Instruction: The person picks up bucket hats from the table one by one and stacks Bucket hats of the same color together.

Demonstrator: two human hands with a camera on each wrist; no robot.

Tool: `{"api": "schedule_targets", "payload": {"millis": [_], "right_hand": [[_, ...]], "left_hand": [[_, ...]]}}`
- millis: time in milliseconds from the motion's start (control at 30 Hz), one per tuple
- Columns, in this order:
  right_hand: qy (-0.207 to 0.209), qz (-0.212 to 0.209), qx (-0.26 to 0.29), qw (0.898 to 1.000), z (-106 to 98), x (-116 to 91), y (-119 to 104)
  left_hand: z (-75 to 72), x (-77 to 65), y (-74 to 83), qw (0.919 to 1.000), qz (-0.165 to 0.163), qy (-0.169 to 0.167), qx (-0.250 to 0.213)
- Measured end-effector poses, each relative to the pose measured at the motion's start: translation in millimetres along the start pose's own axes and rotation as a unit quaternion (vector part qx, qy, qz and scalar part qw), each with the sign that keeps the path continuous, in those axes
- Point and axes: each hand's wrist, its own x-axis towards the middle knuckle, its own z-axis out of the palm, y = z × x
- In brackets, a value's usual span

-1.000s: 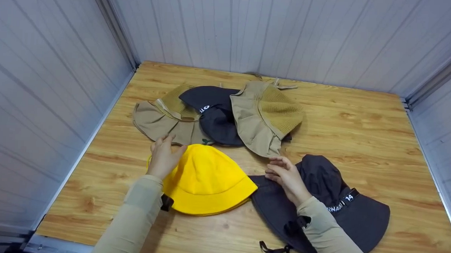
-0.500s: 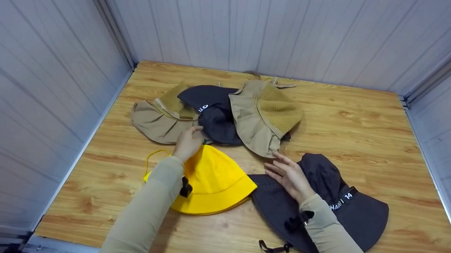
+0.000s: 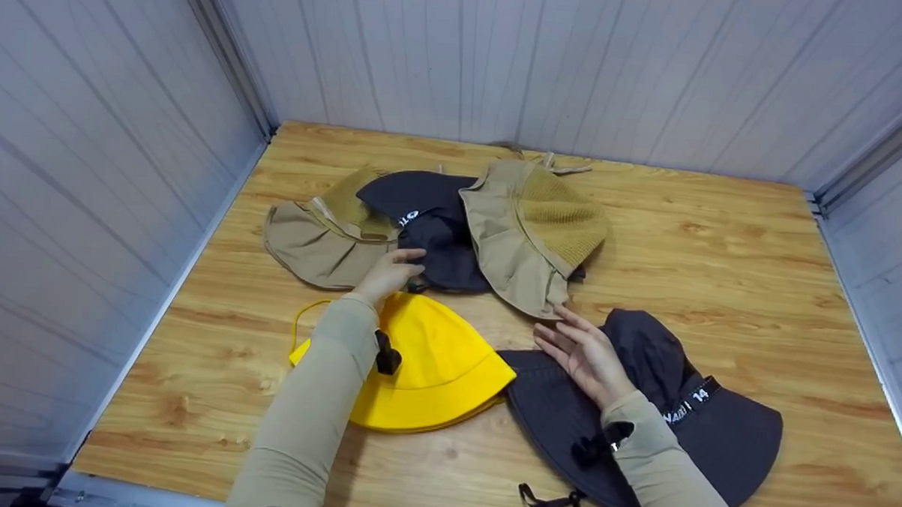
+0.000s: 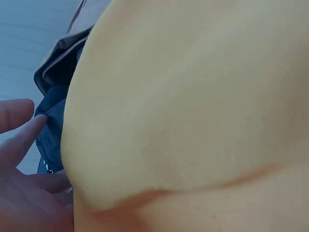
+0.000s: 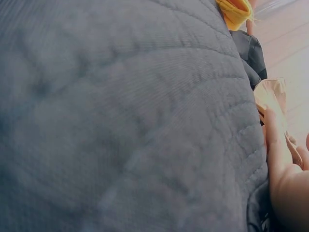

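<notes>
Over the crown of the yellow bucket hat (image 3: 436, 358), my left hand (image 3: 386, 277) reaches toward the middle dark hat (image 3: 447, 246). Its fingers are extended and apart, with the fingertips at that hat's near left side. My right hand (image 3: 586, 356) is above the near dark sun hat (image 3: 722, 443), fingers loosely straight. Its fingertips come right at the lower brim edge of the right beige sun hat (image 3: 507, 255), which has a ribbed tan crown. In the left wrist view the yellow hat (image 4: 183, 106) fills most of the picture; dark cloth (image 5: 135, 121) does so in the right wrist view.
Another beige hat (image 3: 323, 256) lies at the left, partly under the middle dark hat. A black strap (image 3: 547, 501) trails from the near dark hat, a yellow cord (image 3: 299, 316) from the yellow one. Pale panel walls (image 3: 457, 66) enclose the wooden table (image 3: 721, 248).
My left hand has moved right and away from me, from the yellow hat's left side to the middle dark hat. The right hand has shifted only slightly; the hats look unmoved.
</notes>
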Motion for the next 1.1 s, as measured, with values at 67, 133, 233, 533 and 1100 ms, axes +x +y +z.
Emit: {"api": "schedule_targets", "payload": {"millis": [67, 133, 233, 533, 1100], "right_hand": [[0.004, -0.001, 0.002, 1.000, -0.4, -0.2, 0.0], [0.006, -0.003, 0.003, 1.000, -0.3, -0.7, -0.2], [0.009, -0.005, 0.000, 1.000, 1.0, -1.4, -0.4], [0.032, -0.017, -0.050, 0.998, 13.8, -3.1, -6.6], [0.101, -0.107, 0.033, 0.989, 15.4, -15.1, -73.7]], "left_hand": [[2.8, 2.0, 0.5, 1.0000, 0.003, -0.004, 0.006], [5.7, 3.6, 1.4, 0.9999, 0.007, -0.011, 0.009], [9.5, 5.2, 2.6, 0.9996, 0.014, -0.017, 0.015], [16.5, 3.4, 2.5, 0.9993, 0.034, -0.002, -0.016], [28.1, 0.7, 8.8, 0.9759, 0.060, 0.054, -0.203]]}}
